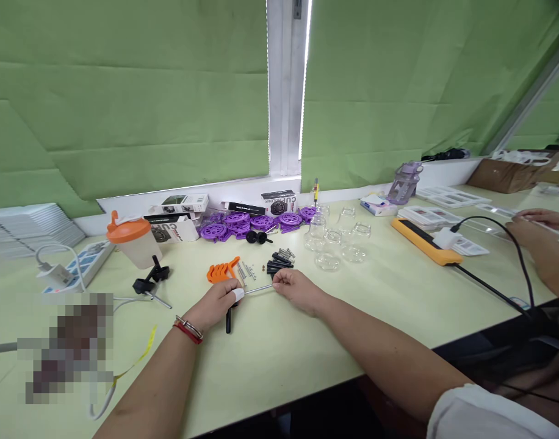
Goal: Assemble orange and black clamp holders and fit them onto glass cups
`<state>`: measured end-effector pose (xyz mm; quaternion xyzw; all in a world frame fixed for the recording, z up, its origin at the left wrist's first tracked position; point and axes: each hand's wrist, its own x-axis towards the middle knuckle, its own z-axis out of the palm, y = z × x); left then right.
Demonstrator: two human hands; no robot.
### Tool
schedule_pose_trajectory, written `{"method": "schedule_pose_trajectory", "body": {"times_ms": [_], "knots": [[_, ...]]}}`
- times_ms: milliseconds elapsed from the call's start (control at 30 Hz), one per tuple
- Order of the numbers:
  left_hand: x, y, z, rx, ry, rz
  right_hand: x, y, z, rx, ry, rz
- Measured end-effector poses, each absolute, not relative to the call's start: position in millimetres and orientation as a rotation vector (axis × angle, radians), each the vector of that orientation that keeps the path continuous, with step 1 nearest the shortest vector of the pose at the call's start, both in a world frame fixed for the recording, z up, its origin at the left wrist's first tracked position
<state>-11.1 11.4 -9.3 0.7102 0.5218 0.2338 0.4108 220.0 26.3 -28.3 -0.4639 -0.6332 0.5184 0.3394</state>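
Observation:
A thin metal rod (258, 289) spans the gap between my two hands. My left hand (219, 302) is closed on its left end, the thumb carrying a white wrap. My right hand (298, 289) pinches the other end with its fingertips. Below my left hand a black cylindrical part (229, 320) sticks out; its upper end is hidden, so I cannot tell if it is held. Just beyond the hands are orange clips (222, 270), small screws (247, 272), black tubes (278, 264) and springs (287, 253).
Purple wheel-like parts (238, 225) and boxes (279, 204) line the back. Clear glass jars (328, 260) stand to the right, near a yellow power strip (426, 242). An orange-lidded cup (133, 241) and black knobbed pieces (151, 280) are left. Another person's hands (536, 228) are far right.

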Motion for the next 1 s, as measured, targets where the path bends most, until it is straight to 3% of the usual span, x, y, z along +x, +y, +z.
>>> {"method": "schedule_pose_trajectory", "body": {"times_ms": [1000], "knots": [[-10.4, 11.4, -7.3, 1.797, 1.307, 0.565, 221.8, 25.1, -24.1, -1.229, -1.647, 1.432]]}}
